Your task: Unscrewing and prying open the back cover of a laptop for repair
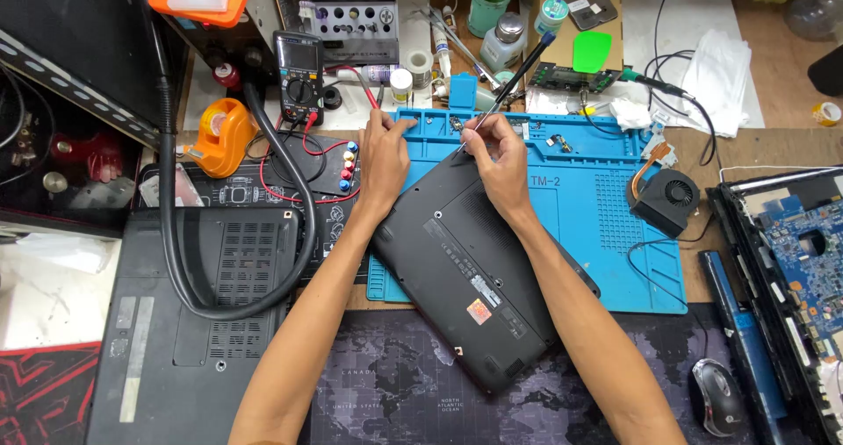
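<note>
Out to the left of the left hand (385, 160) sit an orange tape dispenser (219, 133) and a black multimeter (299, 76), with a thick black hose (303, 226) looping down just beside that hand over a second, upturned laptop (193, 322). Right of the right hand (500, 160), a cooling fan (667, 199) lies on the blue mat (606, 190). A white cloth (716, 76) lies beyond it, and a mouse (716, 397) well below.

A wooden worktop (773, 151) carries a blue repair mat (588, 208) at centre, a dark world-map desk mat (395, 392) along the lower edge, white cloth (716, 76) upper right, and an orange tape dispenser (219, 133) upper left.
</note>
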